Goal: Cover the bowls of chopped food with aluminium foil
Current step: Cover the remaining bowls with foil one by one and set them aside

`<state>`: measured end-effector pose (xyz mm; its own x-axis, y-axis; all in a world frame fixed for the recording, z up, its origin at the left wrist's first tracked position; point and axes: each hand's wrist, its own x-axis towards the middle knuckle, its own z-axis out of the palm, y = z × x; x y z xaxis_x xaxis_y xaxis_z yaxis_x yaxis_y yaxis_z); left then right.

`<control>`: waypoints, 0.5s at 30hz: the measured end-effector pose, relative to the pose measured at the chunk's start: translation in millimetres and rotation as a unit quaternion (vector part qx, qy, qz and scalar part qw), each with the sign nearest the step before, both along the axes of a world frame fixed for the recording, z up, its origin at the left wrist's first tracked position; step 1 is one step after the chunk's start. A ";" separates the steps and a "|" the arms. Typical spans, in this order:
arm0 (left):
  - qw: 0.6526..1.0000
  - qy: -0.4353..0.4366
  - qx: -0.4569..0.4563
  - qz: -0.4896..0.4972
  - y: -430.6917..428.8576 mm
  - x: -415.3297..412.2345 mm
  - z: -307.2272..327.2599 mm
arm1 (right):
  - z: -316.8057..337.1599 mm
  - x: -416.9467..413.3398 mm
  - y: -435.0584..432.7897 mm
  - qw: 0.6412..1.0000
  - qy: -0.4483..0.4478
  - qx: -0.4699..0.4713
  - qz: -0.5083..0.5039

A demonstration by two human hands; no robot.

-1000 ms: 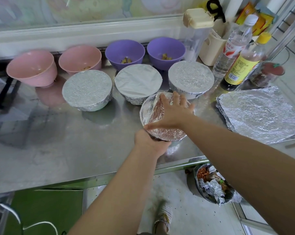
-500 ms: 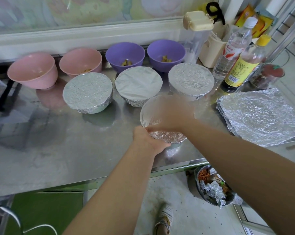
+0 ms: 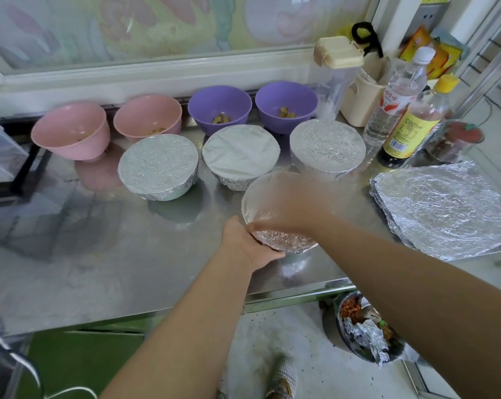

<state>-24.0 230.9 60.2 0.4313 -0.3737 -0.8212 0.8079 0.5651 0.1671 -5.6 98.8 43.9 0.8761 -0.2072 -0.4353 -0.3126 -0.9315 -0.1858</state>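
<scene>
Foil-wrapped bowl sits near front edge of steel table, just in front of row of three foil-covered bowls. Left hand grips its near-left side, thumb at rim. Right hand lies over foil top, motion-blurred, so cannot tell whether fingers are flat or curled. Behind row: two pink bowls and two purple bowls, all uncovered, with chopped food visible in purple ones. Stack of foil sheets lies flat at right, apart from bowl.
</scene>
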 end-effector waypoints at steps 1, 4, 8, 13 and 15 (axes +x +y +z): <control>1.000 0.001 0.000 0.005 2.2 -1.0 0.8 | 1.7 -0.6 -2.3 1.000 0.001 0.018 -0.012; 0.997 -0.003 0.055 0.045 8.4 -4.1 10.5 | 6.3 -3.4 -14.6 0.995 -0.022 0.068 -0.065; 0.991 -0.007 0.121 0.051 4.8 -13.4 26.3 | -1.4 -4.2 -43.6 0.968 -0.125 0.159 -0.152; 0.994 -0.052 0.068 0.066 -23.7 -20.7 13.3 | -6.0 -2.9 -59.4 0.932 -0.153 0.273 -0.181; 0.992 -0.080 0.052 0.078 -29.3 -15.9 2.5 | -7.7 -2.9 -62.0 0.935 -0.154 0.260 -0.184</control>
<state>-40.0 201.6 62.7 0.6053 -0.2091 -0.7681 0.6704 0.6542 0.3502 -8.5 36.8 36.2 0.8877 -0.3494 -0.2998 -0.4511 -0.5296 -0.7183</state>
